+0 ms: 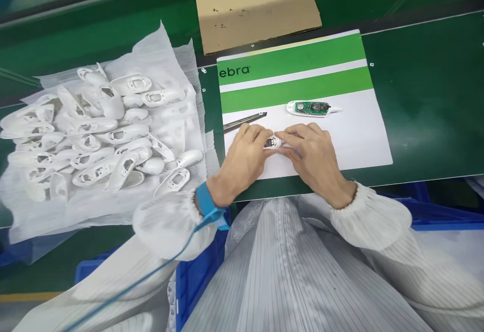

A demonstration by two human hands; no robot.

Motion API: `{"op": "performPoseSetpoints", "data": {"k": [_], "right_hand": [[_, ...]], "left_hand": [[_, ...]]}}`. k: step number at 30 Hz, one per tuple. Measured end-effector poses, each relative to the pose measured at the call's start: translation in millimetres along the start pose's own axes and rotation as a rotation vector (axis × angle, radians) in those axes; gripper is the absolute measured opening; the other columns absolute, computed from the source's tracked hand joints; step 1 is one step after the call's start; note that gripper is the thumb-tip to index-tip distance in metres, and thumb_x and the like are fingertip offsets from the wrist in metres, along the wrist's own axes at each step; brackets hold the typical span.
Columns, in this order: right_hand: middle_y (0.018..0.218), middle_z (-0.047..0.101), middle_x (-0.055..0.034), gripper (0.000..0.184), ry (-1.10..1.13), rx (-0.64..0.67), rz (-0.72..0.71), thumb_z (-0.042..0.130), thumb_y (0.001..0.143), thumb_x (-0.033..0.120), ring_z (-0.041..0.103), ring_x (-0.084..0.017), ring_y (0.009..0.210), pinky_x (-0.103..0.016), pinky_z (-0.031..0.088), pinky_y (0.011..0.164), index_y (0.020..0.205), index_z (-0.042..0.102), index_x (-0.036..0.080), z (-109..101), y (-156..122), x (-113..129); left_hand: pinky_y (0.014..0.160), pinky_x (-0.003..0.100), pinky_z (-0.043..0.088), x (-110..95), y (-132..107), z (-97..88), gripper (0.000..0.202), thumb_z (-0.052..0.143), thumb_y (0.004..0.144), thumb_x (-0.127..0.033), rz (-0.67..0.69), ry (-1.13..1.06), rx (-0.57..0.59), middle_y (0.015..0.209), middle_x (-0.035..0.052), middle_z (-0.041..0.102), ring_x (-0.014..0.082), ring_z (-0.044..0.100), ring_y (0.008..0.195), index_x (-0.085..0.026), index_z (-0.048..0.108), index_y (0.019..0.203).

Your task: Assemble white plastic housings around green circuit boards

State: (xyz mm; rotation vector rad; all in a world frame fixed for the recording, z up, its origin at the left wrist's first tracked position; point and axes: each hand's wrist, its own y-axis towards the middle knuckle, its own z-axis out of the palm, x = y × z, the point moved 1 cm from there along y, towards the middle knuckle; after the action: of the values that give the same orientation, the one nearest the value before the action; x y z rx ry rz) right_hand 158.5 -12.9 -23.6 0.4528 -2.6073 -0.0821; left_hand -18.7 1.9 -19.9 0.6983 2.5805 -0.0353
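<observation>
1. The small white casing (273, 143) shows a dark, irregular patch on its upper face; its ends are hidden.
2. The left hand (245, 154) and right hand (313, 156) pinch it from either side.
3. It is over the printed sheet (359, 130) on the bench (427, 90).

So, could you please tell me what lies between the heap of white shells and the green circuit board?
In the head view, a slim dark tool lies there on the printed sheet, just beyond the left hand.
</observation>
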Motion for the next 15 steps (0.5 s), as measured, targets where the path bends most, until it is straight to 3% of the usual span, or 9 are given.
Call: {"op": "performPoseSetpoints", "data": {"k": [4, 7, 10, 12, 15], "right_hand": [[0.113, 0.067, -0.0097, 0.027, -0.198, 0.066, -0.191, 0.049, 0.098, 0.029, 0.051, -0.026, 0.099, -0.041, 0.038, 0.080, 0.119, 0.064, 0.020, -2, 3, 4], [0.107, 0.067, -0.0099, 0.028, -0.180, 0.091, -0.205, 0.041, 0.100, 0.020, 0.050, -0.025, 0.094, -0.040, 0.039, 0.080, 0.113, 0.065, 0.020, 0, 7, 5], [0.091, 0.066, -0.0079, 0.031, -0.156, 0.093, -0.148, 0.039, 0.100, 0.017, 0.051, -0.023, 0.086, -0.039, 0.040, 0.076, 0.092, 0.069, 0.021, 3, 11, 4], [0.083, 0.064, -0.0060, 0.028, -0.087, 0.099, -0.108, 0.046, 0.098, 0.022, 0.052, -0.022, 0.080, -0.037, 0.042, 0.071, 0.084, 0.070, 0.022, 3, 14, 2], [0.088, 0.067, -0.0042, 0.015, 0.037, 0.088, -0.100, 0.065, 0.090, 0.033, 0.056, -0.021, 0.081, -0.036, 0.045, 0.073, 0.094, 0.072, 0.021, 1, 16, -3]], "left_hand": [[0.088, 0.041, 0.046, -7, -11, 14.0, 0.022, 0.048, 0.098, -0.026, 0.003, 0.043, -0.089, 0.111, 0.0127, 0.062, 0.0251, 0.052, 0.101, -0.014, 0.057, 0.115], [0.083, 0.043, 0.045, -9, -8, 11.5, 0.023, 0.042, 0.099, -0.022, 0.010, 0.090, -0.007, 0.114, 0.0133, 0.059, 0.0268, 0.050, 0.100, -0.015, 0.057, 0.114], [0.078, 0.045, 0.043, -7, 4, 4.2, 0.020, 0.042, 0.095, -0.016, 0.089, 0.149, 0.104, 0.104, 0.0148, 0.057, 0.0297, 0.049, 0.098, -0.013, 0.061, 0.098], [0.078, 0.044, 0.044, -3, 10, 0.9, 0.016, 0.047, 0.092, -0.017, 0.141, 0.131, 0.157, 0.098, 0.0134, 0.056, 0.0289, 0.049, 0.096, -0.014, 0.062, 0.090], [0.083, 0.041, 0.046, 3, 6, 0.4, 0.016, 0.051, 0.094, -0.023, 0.159, 0.044, 0.127, 0.101, 0.0115, 0.058, 0.0254, 0.049, 0.093, -0.013, 0.063, 0.100]]}}
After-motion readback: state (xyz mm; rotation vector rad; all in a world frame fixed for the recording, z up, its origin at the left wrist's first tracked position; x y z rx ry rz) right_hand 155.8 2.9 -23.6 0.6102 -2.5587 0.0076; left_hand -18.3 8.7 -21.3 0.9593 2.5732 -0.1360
